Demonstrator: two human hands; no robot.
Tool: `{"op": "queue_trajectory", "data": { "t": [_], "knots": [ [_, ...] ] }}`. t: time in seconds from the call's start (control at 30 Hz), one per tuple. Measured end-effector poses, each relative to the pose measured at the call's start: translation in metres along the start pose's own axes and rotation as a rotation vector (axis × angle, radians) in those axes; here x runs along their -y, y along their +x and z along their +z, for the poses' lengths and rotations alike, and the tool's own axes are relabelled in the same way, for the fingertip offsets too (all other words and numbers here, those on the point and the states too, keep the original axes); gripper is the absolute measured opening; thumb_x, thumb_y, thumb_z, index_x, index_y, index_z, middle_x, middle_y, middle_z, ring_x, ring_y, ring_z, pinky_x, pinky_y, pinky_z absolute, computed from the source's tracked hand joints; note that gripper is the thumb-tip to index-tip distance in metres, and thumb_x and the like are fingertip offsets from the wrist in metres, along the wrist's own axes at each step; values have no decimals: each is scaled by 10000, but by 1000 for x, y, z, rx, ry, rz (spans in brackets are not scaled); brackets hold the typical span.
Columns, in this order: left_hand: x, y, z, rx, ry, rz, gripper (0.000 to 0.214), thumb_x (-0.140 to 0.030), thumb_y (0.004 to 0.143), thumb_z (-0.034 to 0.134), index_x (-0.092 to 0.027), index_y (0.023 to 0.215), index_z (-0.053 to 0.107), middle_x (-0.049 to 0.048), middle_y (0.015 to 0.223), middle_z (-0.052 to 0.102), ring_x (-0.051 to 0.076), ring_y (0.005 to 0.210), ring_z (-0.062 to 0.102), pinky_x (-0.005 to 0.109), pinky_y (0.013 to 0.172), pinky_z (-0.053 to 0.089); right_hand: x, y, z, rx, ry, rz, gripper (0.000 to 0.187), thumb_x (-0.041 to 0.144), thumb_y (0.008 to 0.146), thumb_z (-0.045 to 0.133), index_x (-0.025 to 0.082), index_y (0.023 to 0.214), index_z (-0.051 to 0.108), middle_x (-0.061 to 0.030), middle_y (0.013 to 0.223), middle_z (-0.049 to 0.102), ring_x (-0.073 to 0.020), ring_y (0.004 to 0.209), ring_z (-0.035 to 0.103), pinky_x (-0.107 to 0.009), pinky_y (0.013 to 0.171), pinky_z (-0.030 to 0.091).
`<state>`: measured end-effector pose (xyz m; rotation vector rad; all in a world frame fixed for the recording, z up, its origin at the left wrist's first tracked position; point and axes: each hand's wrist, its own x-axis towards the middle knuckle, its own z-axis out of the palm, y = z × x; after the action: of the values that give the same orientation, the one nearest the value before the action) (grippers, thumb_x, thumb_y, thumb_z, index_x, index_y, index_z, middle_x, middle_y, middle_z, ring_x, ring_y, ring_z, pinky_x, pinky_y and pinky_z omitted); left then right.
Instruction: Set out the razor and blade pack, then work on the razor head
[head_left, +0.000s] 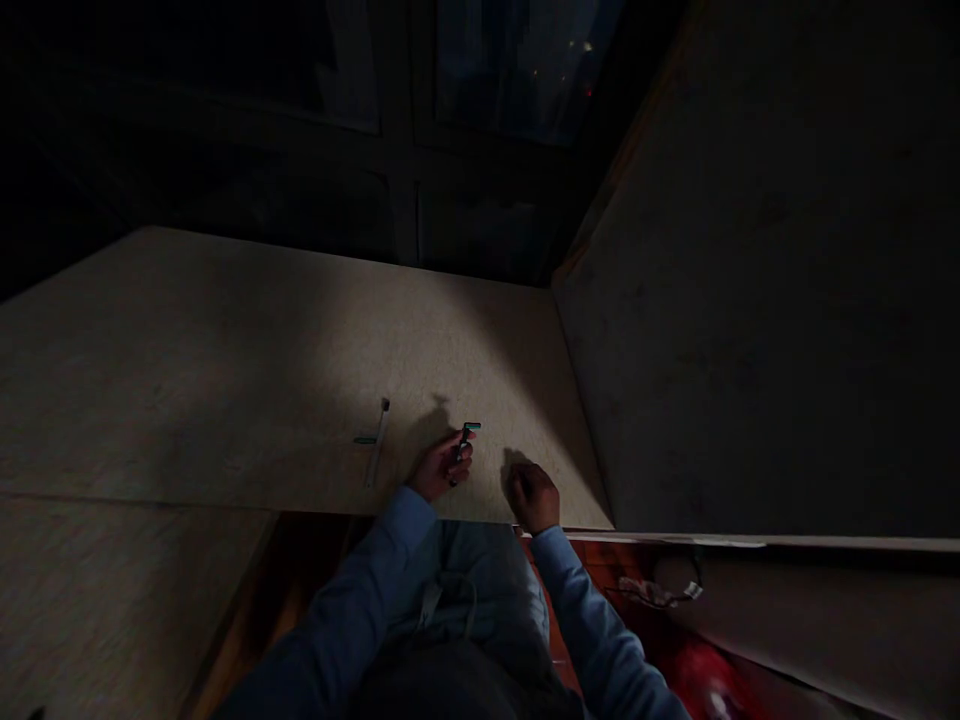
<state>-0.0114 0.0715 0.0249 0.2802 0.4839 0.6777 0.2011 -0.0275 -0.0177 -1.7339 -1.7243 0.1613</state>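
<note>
My left hand (441, 466) is closed round a small dark tool with a teal tip (466, 440), held just above a large pale board (262, 380). My right hand (532, 496) rests on the board's near edge with its fingers curled; whether anything is in it is hidden. A thin pale stick (376, 442) lies on the board to the left of my left hand, with a small teal piece (364, 440) beside it. Both arms wear blue sleeves.
A second large board (750, 300) leans upright on the right. Another pale panel (112, 600) lies at the lower left. Reddish floor shows below, with a loose cable (660, 592) near the right board. The far side is dark.
</note>
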Motion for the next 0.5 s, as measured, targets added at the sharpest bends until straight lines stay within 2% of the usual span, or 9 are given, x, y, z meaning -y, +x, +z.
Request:
{"op": "queue_trajectory", "data": {
  "t": [0.2, 0.37, 0.5],
  "knots": [
    [3, 0, -4, 85, -32, -62, 256, -357, 959, 523, -145, 837, 599, -34, 627, 473, 40, 370, 280, 178, 360, 208, 2, 0, -1, 2, 2, 21, 327, 320, 938, 456, 153, 953, 737, -139, 910, 742, -245, 847, 688, -340, 773, 539],
    [2, -7, -5, 156, -62, -112, 253, -376, 907, 586, -142, 814, 607, -18, 647, 468, 43, 380, 269, 178, 362, 180, 1, 0, -1, 10, 18, 44, 324, 334, 928, 460, 162, 966, 732, -137, 923, 738, -246, 861, 677, -347, 788, 533],
    [0, -11, -5, 182, -92, -98, 235, -371, 875, 619, -147, 801, 611, -20, 648, 440, 41, 391, 246, 175, 369, 155, 1, 0, -2, 19, 46, 76, 317, 347, 918, 473, 178, 962, 736, -131, 944, 741, -248, 881, 671, -350, 797, 530]
  ]
}}
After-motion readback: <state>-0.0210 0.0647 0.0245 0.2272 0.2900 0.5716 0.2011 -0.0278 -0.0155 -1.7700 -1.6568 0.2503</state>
